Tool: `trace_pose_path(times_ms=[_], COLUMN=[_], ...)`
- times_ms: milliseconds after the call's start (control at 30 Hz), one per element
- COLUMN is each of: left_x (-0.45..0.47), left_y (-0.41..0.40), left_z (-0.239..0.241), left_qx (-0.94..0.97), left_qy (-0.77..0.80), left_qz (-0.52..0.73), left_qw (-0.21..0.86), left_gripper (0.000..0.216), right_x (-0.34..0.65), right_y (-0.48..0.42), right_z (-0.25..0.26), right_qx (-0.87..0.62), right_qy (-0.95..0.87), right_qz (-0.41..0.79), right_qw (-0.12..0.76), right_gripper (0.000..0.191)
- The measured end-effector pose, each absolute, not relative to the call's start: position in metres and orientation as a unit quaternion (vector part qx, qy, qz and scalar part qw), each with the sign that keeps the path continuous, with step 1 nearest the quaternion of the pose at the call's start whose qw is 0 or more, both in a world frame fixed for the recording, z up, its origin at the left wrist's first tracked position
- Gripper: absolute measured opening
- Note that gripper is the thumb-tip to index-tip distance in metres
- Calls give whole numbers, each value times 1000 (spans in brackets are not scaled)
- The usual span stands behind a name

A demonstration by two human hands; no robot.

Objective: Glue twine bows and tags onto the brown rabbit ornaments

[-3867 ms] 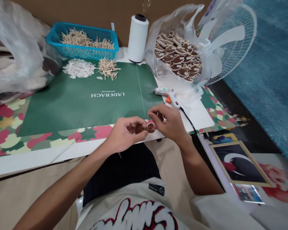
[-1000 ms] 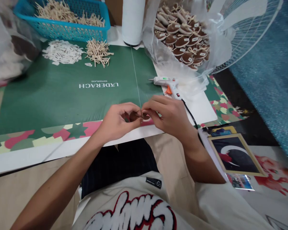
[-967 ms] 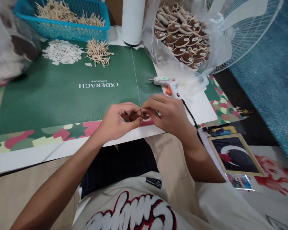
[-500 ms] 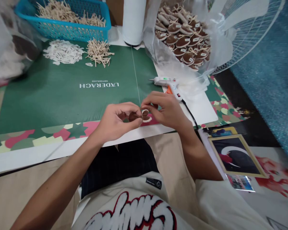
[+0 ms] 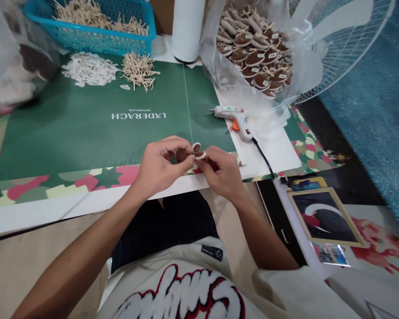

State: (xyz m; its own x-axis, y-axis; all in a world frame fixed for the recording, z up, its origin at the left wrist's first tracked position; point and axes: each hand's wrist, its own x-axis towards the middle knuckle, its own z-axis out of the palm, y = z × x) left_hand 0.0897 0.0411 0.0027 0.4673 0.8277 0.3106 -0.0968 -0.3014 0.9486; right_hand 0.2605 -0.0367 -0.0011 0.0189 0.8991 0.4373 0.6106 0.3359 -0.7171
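My left hand (image 5: 159, 166) pinches a small brown round piece (image 5: 181, 154) over the near edge of the green mat (image 5: 86, 128). My right hand (image 5: 221, 170) is closed beside it, fingertips on the piece's pale loop and on a thin white thread (image 5: 187, 106). That thread runs taut up the mat to a white spool (image 5: 188, 26) at the back. Both hands meet at the piece.
A white glue gun (image 5: 234, 120) with a black cord lies right of my hands. A clear bag of brown pieces (image 5: 256, 57) sits behind it. A blue basket (image 5: 96, 26), white paper bits (image 5: 89, 73) and tan ties (image 5: 139, 71) lie at the back; a fan (image 5: 339, 40) stands right.
My right hand has dropped lower and turned under the brown piece. The piece's pale loop has come up into view between the fingertips. The camera has tilted slightly.
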Motion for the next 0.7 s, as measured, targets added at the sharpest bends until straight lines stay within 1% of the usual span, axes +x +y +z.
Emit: trace_pose_path(times_ms=[167, 400, 567, 700], left_x=[91, 92, 91, 89], left_y=[43, 40, 41, 42], left_z=[1, 6, 7, 4], left_qx=[650, 583, 584, 612], left_qy=[295, 325, 326, 318], left_qz=[440, 413, 399, 381], left_qw=[545, 620, 627, 616], left_gripper=[6, 9, 8, 5], right_x=[249, 244, 245, 252], right_y=[-46, -53, -57, -53], right_z=[-7, -11, -9, 1], right_qx=[-550, -541, -525, -511], right_qy=[-664, -670, -673, -693], right_qz=[118, 92, 78, 34], right_qw=[492, 499, 516, 507], right_gripper=[18, 16, 14, 15])
